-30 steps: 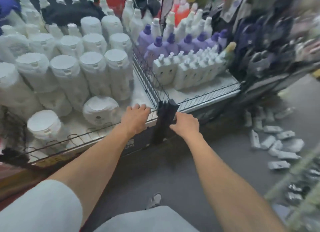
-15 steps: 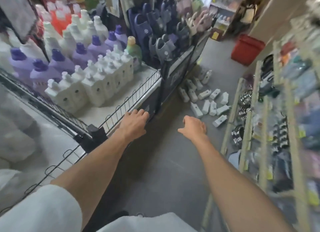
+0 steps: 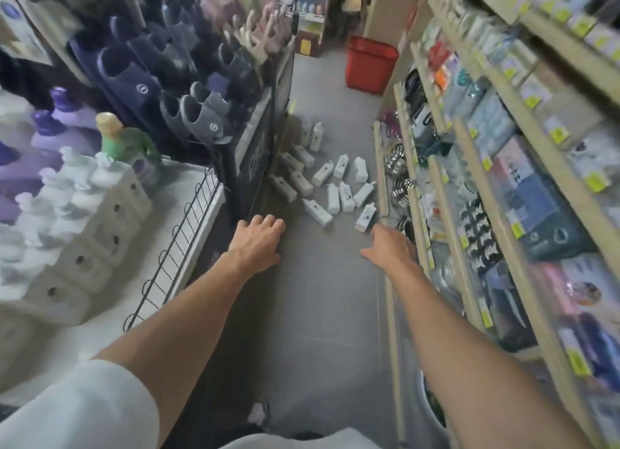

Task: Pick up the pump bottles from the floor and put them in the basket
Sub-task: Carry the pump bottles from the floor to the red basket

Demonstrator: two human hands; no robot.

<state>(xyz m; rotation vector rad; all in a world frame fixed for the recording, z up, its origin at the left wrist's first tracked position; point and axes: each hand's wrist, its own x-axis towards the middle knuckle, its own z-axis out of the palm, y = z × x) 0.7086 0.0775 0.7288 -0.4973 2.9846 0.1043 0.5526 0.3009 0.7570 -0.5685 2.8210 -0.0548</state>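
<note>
Several white pump bottles (image 3: 340, 193) lie scattered on the grey floor of the aisle ahead, most on their sides. A red basket (image 3: 369, 66) stands on the floor farther down the aisle, beyond the bottles. My left hand (image 3: 258, 237) hovers with relaxed fingers beside the end of the left display, holding nothing. My right hand (image 3: 391, 247) is stretched forward near the right shelf's lower edge, fingers loose and empty, just short of the nearest bottle (image 3: 365, 217).
A wire-edged display table (image 3: 181, 233) with white and purple bottles (image 3: 84, 213) stands at the left, with a rack of slippers (image 3: 201, 113) behind it. Wooden shelves (image 3: 469, 166) of packaged goods line the right. The aisle floor (image 3: 322, 314) runs between them.
The view has swung right, from the display table to looking down the aisle. Both hands left the table's rail and now reach forward over the floor; the bottles and basket came into full view.
</note>
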